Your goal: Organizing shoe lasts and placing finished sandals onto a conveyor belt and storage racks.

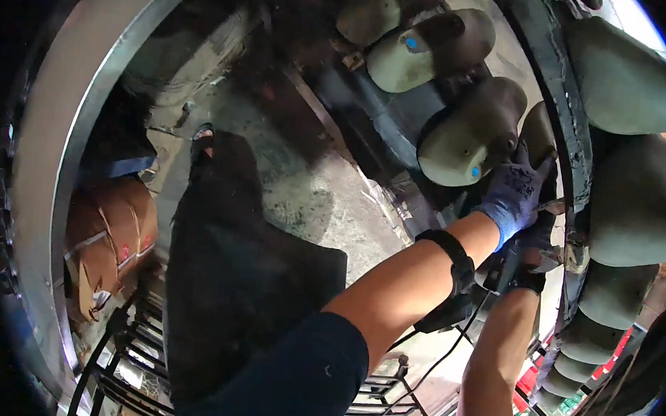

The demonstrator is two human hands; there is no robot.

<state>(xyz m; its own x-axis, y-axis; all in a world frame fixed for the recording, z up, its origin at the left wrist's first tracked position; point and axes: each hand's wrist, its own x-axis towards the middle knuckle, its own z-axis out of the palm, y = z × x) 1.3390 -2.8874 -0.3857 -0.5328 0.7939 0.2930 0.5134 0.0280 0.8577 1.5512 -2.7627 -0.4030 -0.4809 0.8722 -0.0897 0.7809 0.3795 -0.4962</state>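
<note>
Head view. My left hand (518, 190), blue glove, right of centre: fingers closed around the heel of an olive shoe last (540, 133) beside the dark rail (564, 108). My right hand (535, 251), dark glove, just below the left: curled against the rail; what it grips, I cannot tell. More lasts: one (471, 132) just left of my left hand, one (430, 50) at upper centre, a row (634, 203) down the right edge. Wire rack (134, 348), lower left. Brown box (110, 232), left.
</note>
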